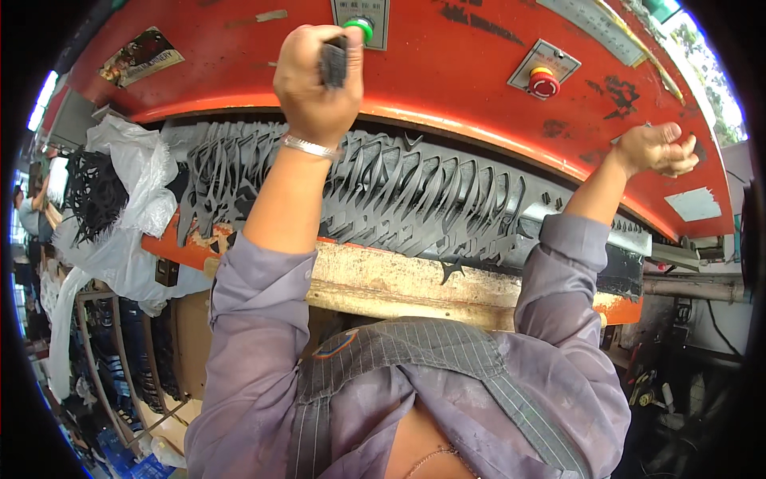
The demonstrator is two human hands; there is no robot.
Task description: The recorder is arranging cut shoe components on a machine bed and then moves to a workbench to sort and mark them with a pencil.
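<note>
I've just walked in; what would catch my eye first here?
Probably the big, scuffed red metal machine across the top, with a round red knob right of centre. Below it lies a long row of dark grey, looped cutouts. The person's left hand, beside a round green button, grips a small, dark, blocky object.

At twelve o'clock we see a red machine (447, 72), green button (365, 32) and grey pieces (399, 211); at six, a pinstriped dark apron (407, 347); near seven, probably blue items (152, 468).
</note>
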